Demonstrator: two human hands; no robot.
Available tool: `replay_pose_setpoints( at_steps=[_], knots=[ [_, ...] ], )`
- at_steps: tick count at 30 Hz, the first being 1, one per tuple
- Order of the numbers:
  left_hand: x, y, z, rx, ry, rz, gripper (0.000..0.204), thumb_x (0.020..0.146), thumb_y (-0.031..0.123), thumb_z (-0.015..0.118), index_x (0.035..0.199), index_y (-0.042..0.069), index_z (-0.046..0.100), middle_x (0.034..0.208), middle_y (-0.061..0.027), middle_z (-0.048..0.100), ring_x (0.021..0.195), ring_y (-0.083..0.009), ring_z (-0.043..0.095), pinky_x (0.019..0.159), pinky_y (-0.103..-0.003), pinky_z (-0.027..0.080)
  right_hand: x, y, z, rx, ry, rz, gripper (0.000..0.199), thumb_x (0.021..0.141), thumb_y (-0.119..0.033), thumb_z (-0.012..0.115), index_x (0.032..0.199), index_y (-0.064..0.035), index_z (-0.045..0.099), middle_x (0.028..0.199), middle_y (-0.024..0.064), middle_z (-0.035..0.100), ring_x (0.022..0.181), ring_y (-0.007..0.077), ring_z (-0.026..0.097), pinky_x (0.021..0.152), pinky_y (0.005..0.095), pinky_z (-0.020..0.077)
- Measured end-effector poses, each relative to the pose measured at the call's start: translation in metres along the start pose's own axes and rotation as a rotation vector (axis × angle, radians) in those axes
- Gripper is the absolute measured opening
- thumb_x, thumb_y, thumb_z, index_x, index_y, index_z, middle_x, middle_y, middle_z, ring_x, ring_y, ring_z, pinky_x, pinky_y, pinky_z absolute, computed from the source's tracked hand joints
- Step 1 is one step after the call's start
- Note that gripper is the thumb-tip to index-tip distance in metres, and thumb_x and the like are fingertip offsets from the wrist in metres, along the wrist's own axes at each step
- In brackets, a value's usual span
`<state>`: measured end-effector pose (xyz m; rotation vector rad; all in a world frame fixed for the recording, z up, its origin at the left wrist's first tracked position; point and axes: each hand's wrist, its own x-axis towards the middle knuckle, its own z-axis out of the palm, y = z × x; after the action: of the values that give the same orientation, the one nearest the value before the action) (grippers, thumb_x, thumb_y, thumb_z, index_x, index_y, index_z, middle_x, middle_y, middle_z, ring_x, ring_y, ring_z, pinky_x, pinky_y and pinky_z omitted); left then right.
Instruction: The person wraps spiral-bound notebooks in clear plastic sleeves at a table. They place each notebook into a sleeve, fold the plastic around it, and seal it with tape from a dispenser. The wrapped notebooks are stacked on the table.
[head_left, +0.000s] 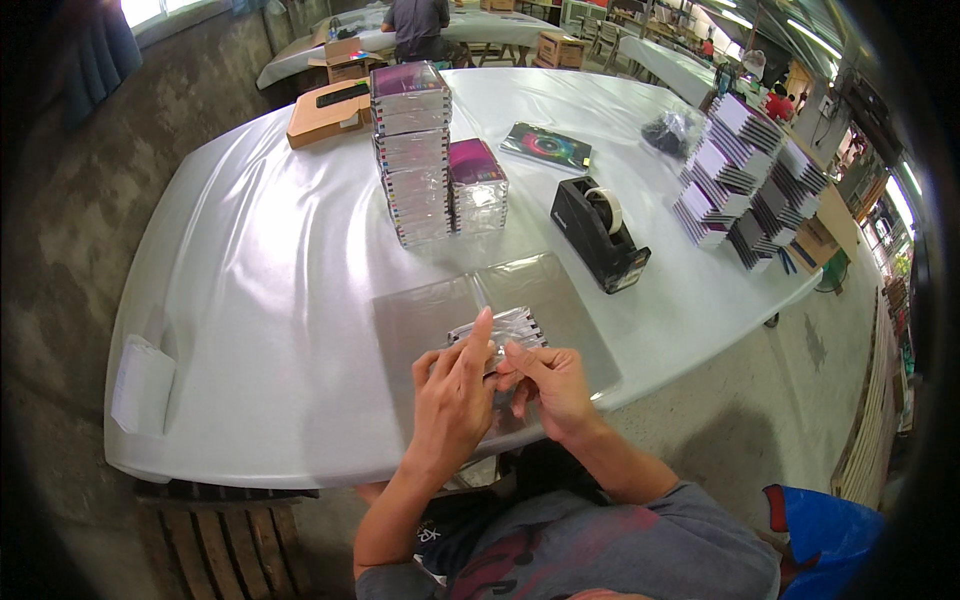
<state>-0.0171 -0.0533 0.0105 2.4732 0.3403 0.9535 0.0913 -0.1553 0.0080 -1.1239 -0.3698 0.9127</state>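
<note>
A small bundle of booklets in clear plastic wrap (522, 326), with dark marks along its edges, is between my hands near the table's front edge. My left hand (452, 390) grips its left side, index finger stretched along it and the other fingers curled. Thumb and forefinger of my right hand (556, 384) pinch together at the bundle's near right side, on what looks like a fold of the wrap. My fingers hide the bundle's near edge. Beneath lies a greyish, glossy plastic mat (575, 300).
Beyond the mat stand a tall stack of wrapped booklets (412, 160) and a shorter stack (479, 190). A black tape dispenser (598, 235) sits to their right, near a flat dark package (547, 146). Staggered booklet piles (735, 175) fill the far right. A cardboard box (325, 118) carries a phone.
</note>
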Motion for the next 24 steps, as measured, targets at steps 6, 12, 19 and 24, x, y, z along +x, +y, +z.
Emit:
replay_pose_setpoints(
  at_steps=[6, 12, 19, 24],
  knots=[
    [-0.002, -0.005, 0.003, -0.039, 0.030, 0.026, 0.060, 0.079, 0.004, 0.058, 0.137, 0.006, 0.042, 0.105, -0.0074, 0.062, 0.106, -0.0219, 0.057, 0.091, -0.038, 0.035, -0.005, 0.011, 0.003, 0.022, 0.079, 0.041, 0.029, 0.089, -0.024, 0.065, 0.083, 0.0044, 0.068, 0.068, 0.0095, 0.066, 0.049, 0.0113, 0.057, 0.042, 0.0218, 0.0445],
    [-0.001, -0.006, -0.003, 0.094, -0.072, 0.114, 0.046, 0.077, 0.006, 0.061, 0.123, 0.012, 0.058, 0.111, -0.0093, 0.060, 0.108, -0.0261, 0.056, 0.091, -0.038, 0.038, -0.005, 0.015, 0.001, 0.071, 0.094, 0.058, 0.027, 0.088, -0.022, 0.065, 0.080, 0.0030, 0.069, 0.067, 0.0076, 0.065, 0.050, 0.0112, 0.057, 0.042, 0.0223, 0.0445],
    [0.002, 0.008, -0.014, 0.119, -0.253, -0.094, 0.051, 0.072, 0.006, 0.064, 0.123, 0.014, 0.059, 0.126, -0.0096, 0.052, 0.117, -0.0257, 0.050, 0.093, -0.038, 0.035, -0.006, 0.022, -0.011, -0.238, 0.074, -0.072, 0.031, 0.087, -0.027, 0.068, 0.077, 0.0027, 0.070, 0.062, 0.0051, 0.063, 0.044, 0.0068, 0.051, 0.040, 0.0221, 0.0402],
    [0.010, 0.004, -0.023, 0.088, -0.277, 0.016, 0.060, 0.068, 0.018, 0.071, 0.126, 0.011, 0.056, 0.133, -0.0156, 0.047, 0.119, -0.0282, 0.048, 0.098, -0.042, 0.030, 0.000, 0.040, -0.026, -0.457, 0.139, -0.157, 0.030, 0.084, -0.026, 0.072, 0.073, 0.0022, 0.071, 0.055, 0.0034, 0.061, 0.044, 0.0057, 0.051, 0.040, 0.0228, 0.0393]
  ],
)
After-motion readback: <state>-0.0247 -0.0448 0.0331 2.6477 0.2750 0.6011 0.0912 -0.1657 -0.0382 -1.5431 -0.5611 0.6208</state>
